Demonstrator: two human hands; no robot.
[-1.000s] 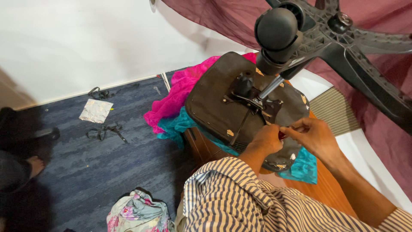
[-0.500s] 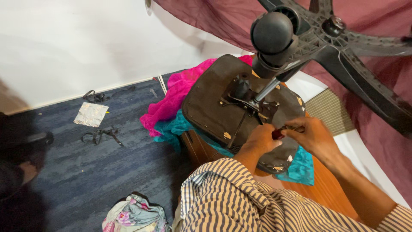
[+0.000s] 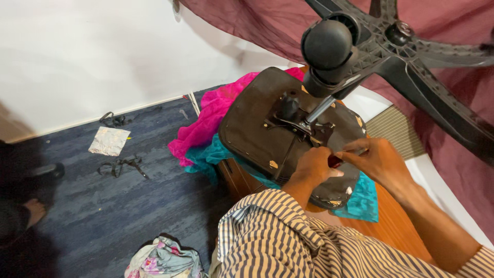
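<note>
An upturned black office chair seat (image 3: pixel 252 128) lies on a wooden table (image 3: pixel 391 216), its metal mechanism (image 3: pixel 303 126) and star-shaped wheel base (image 3: pixel 411 46) pointing up. My left hand (image 3: pixel 313 169) and my right hand (image 3: pixel 380 162) meet over the seat's near edge, just below the mechanism. Between them they grip a small red-handled tool (image 3: pixel 335 161). Its tip is hidden by my fingers. A striped sleeve (image 3: pixel 288 237) covers my left arm.
Pink cloth (image 3: pixel 211 123) and teal cloth (image 3: pixel 363 198) lie under the seat. On the blue carpet are a foil sheet (image 3: pixel 109 140), black straps (image 3: pixel 123 166) and a floral bundle (image 3: pixel 163 260). Another person's foot (image 3: pixel 31 211) is at the far left. A maroon curtain (image 3: pixel 247 23) hangs behind.
My hands stay together at the seat's near edge. The left hand has slid slightly left, and the red handle now shows between the hands.
</note>
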